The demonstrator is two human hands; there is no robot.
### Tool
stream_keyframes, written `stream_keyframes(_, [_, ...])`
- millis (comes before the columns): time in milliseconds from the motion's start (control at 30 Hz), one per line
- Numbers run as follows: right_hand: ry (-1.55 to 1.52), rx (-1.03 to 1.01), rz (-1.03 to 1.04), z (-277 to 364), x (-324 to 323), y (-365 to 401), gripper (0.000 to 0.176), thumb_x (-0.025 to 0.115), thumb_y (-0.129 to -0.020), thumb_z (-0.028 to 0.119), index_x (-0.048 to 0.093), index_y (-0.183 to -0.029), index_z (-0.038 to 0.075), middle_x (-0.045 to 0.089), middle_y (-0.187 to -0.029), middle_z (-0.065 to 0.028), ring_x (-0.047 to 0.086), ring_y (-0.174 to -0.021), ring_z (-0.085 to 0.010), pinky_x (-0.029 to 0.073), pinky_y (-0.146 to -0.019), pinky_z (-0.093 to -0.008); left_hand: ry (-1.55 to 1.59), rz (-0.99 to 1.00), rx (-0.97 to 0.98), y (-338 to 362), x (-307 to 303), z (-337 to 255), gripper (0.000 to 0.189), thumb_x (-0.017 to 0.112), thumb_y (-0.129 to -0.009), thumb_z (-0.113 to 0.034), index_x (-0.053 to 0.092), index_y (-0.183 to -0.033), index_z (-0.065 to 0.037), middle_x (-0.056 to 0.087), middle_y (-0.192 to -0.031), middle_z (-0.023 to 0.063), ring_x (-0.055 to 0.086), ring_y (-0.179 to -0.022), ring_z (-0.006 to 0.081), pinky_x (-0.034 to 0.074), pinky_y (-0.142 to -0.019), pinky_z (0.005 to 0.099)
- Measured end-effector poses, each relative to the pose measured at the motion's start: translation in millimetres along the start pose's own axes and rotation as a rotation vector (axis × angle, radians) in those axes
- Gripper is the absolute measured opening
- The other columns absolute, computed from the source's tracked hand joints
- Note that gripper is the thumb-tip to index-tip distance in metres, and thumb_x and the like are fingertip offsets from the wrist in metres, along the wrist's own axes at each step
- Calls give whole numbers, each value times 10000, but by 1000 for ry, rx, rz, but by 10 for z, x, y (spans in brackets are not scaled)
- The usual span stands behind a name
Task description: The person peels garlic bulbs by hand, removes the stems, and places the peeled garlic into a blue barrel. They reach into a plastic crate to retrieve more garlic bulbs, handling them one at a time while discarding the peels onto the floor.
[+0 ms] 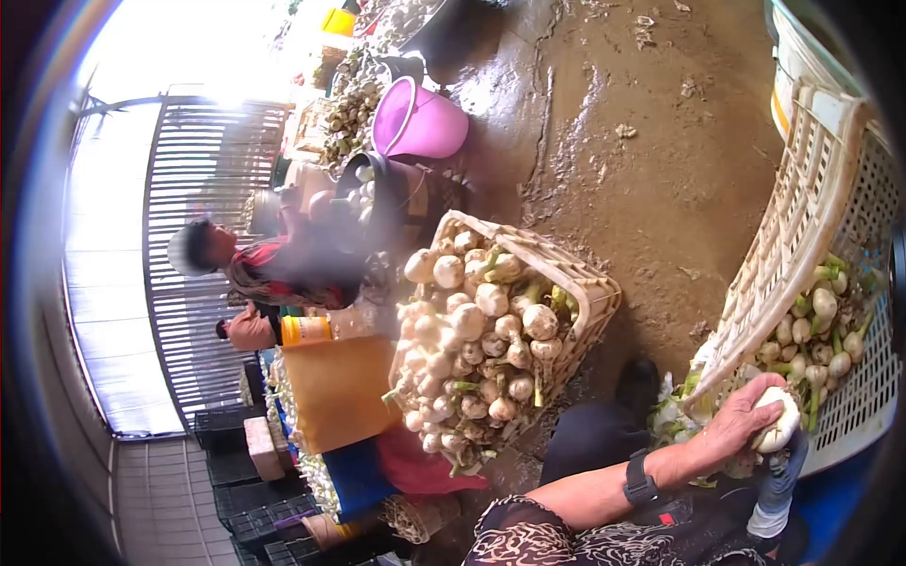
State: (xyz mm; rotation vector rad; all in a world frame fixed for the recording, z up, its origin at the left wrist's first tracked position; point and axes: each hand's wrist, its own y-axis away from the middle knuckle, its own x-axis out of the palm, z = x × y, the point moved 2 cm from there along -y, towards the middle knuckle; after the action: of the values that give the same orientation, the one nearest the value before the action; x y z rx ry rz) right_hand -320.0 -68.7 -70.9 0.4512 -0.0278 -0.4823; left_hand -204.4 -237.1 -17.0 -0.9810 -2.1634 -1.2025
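The view is turned sideways. My left hand (741, 422), bare with a dark watch on the wrist, is closed around a peeled white garlic bulb (778, 420) at the lower right. Close against the bulb's lower side is my right hand (781, 472) in a grey-blue glove; its fingers are mostly hidden. Beside my hands, a large pale plastic basket (791, 241) holds loose bulbs (823, 307) with green stems. Another crate (593, 283), heaped with whitish bulbs (469, 321), stands near the middle.
A co-worker (269, 264) bends by dark buckets at the left, with another person (250, 328) behind. A pink bucket (434, 121) stands on the wet brown floor (651, 160). A white tub (797, 66) is at top right; black crates (231, 472) are stacked at lower left.
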Motion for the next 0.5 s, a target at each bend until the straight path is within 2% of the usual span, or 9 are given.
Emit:
stream_keyframes(100, [-138, 84, -11, 105, 175, -63, 814, 676, -735, 601, 508, -1223, -29, 593, -1107, -86, 570, -995, -182, 461, -850, -320, 16, -93, -35, -61, -29, 218, 340, 547, -924, -289, 423, -1195, -125, 535, -817, -38, 472, -642, 29, 374, -472, 183])
stream_keyframes(133, [-141, 99, -72, 130, 251, -55, 717, 655, -782, 540, 524, -1199, -28, 602, -1073, -74, 579, -957, -176, 471, -822, -319, -32, -94, -178, 70, 35, -83, 336, 552, -921, -286, 428, -1185, -121, 526, -806, -39, 467, -643, 33, 378, -493, 187])
stream_keyframes(200, [-124, 135, -72, -291, 159, 88, 625, 626, -826, 477, 525, -1192, -19, 599, -1059, -60, 579, -924, -146, 477, -777, -289, 55, -198, 60, 1, -34, 284, 315, 551, -923, -272, 442, -1170, -111, 521, -795, -35, 468, -645, 41, 384, -521, 191])
stream_keyframes(267, [-230, 234, 49, -197, 240, 112, 492, 590, -868, 380, 535, -1170, -5, 595, -1039, -46, 569, -881, -107, 464, -706, -245, 131, -294, 51, -21, -176, 614, 277, 544, -931, -238, 461, -1149, -88, 530, -800, -19, 491, -656, 56, 404, -543, 209])
stream_keyframes(300, [-246, 178, -124, -406, 287, 238, 353, 539, -900, 267, 555, -1140, 9, 601, -966, -22, 557, -812, -82, 442, -657, -218, 136, -329, 14, 40, -222, 616, 283, 546, -930, -238, 462, -1153, -84, 541, -805, -14, 501, -659, 59, 412, -545, 214])
stream_keyframes(367, [-106, 208, 77, 69, 382, 148, 271, 507, -912, 211, 597, -1056, -1, 606, -902, -11, 536, -789, -77, 441, -649, -231, 195, -337, -33, 146, -351, 665, 280, 538, -933, -251, 474, -1137, -70, 568, -809, -1, 520, -640, 61, 436, -549, 225])
stream_keyframes(433, [-21, 220, 273, 178, 340, 227, 319, 561, -901, 263, 613, -1034, -22, 622, -920, -29, 535, -820, -83, 450, -690, -249, 109, -347, -103, 485, -248, 419, 353, 541, -923, -280, 516, -1188, -49, 587, -1022, 42, 556, -863, 94, 474, -709, 245])
stream_keyframes(467, [24, 199, 204, 124, 251, 397, 401, 601, -876, 374, 635, -930, -22, 606, -783, 11, 509, -694, -70, 420, -606, -242, 15, -398, -181, 689, -176, 411, 385, 545, -918, -292, 526, -1213, -46, 576, -1105, 49, 550, -958, 106, 474, -772, 253])
stream_keyframes(500, [12, 85, 115, 378, 349, 489, 392, 584, -883, 375, 636, -880, -13, 598, -742, 9, 504, -659, -72, 409, -577, -247, 55, -370, -147, 885, -62, 390, 408, 549, -915, -301, 526, -1233, -46, 552, -1165, 49, 518, -1034, 114, 453, -826, 253])
